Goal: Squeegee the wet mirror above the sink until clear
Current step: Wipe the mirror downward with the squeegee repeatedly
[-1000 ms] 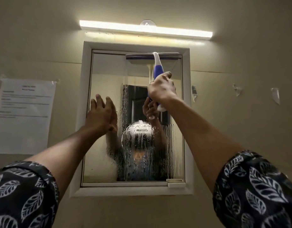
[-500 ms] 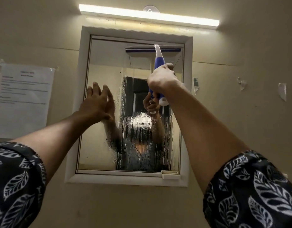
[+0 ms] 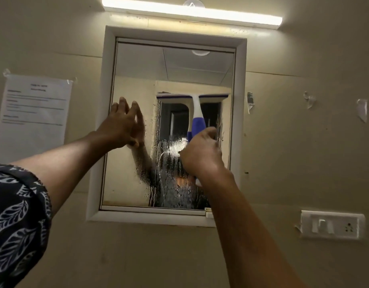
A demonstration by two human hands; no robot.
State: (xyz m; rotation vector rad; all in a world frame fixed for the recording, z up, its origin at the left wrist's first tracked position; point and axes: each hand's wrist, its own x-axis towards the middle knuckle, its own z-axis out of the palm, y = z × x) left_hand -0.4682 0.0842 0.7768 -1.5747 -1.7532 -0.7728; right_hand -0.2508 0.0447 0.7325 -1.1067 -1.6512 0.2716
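Head cam: right hand (image 3: 200,154) was clenched round the squeegee (image 3: 195,113) handle. Left hand (image 3: 123,125) was flat, fingers (image 3: 135,107) straight and spread, tips on the mirror (image 3: 138,65) left side. Blade lay level across the glass's right half, mid-height, handle down. Clear above the blade, drops and streaks below. Both arms reached up.

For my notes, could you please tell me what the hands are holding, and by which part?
The right hand grips the squeegee by its blue handle; the left hand holds nothing.
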